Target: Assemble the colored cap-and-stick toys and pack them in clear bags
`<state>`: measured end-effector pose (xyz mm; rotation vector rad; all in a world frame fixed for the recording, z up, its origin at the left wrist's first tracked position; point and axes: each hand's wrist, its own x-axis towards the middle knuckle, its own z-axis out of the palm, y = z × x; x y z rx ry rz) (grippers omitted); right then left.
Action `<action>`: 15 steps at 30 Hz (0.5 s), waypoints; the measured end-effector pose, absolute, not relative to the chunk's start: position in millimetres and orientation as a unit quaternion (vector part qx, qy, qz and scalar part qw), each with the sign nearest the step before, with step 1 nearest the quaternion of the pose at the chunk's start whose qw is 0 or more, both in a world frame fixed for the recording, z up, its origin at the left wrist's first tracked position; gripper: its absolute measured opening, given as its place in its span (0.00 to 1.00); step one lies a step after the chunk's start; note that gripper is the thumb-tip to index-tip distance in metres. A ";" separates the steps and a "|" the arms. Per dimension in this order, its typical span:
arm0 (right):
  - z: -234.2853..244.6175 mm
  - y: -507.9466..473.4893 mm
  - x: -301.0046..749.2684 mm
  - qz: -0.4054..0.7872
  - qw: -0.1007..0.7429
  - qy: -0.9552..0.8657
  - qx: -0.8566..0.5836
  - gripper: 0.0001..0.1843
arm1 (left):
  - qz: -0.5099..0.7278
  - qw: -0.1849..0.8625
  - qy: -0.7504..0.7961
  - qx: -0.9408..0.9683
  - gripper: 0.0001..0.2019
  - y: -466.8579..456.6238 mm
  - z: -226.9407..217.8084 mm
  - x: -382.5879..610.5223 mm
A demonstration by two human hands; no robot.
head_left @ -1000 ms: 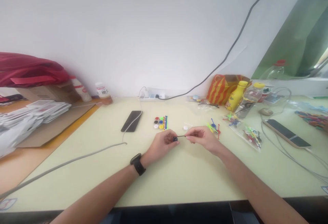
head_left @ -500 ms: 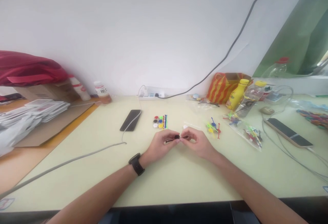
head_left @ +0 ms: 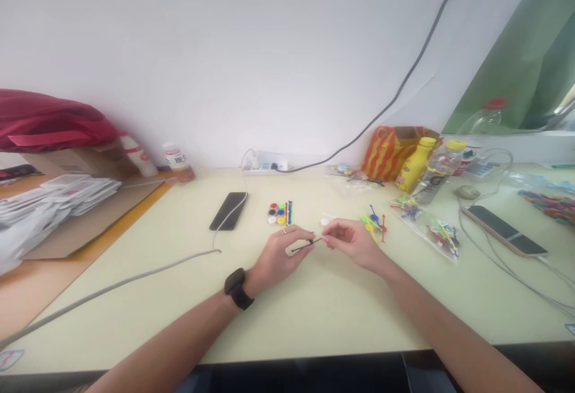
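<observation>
Between my two hands is a thin black plastic arrow (head_left: 299,248) with a small black knob at its middle. My left hand (head_left: 279,256) is closed in a pinch on its middle, thumb below and fingers above. The fingertips of my right hand (head_left: 354,244) pinch the arrow's other end, covering it. Just beyond my left hand lie several small round discs (head_left: 272,212) in mixed colours, with a row of coloured arrows (head_left: 290,213) beside them. A white disc (head_left: 324,223) lies behind my right fingers. Assembled coloured arrow spinners (head_left: 375,223) lie beyond my right hand.
A black phone (head_left: 229,211) with a cable across it lies at left. Right are plastic bags of spinners (head_left: 431,231), a yellow bottle (head_left: 415,165), a clear bottle (head_left: 440,171), a striped bag (head_left: 381,153) and another phone (head_left: 505,232). A power strip (head_left: 265,165) stands against the wall.
My right hand has shifted slightly right, away from the left fingers, along the black arrow. The arrow has tilted and more of it shows. My left fingers have straightened a little.
</observation>
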<state>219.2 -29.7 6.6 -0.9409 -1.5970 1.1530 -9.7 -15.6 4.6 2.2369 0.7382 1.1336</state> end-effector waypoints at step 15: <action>11.7 -32.3 216.8 0.523 0.476 -0.597 -0.379 0.14 | 0.394 0.279 0.266 0.834 0.07 -21.2 7.5 -9.1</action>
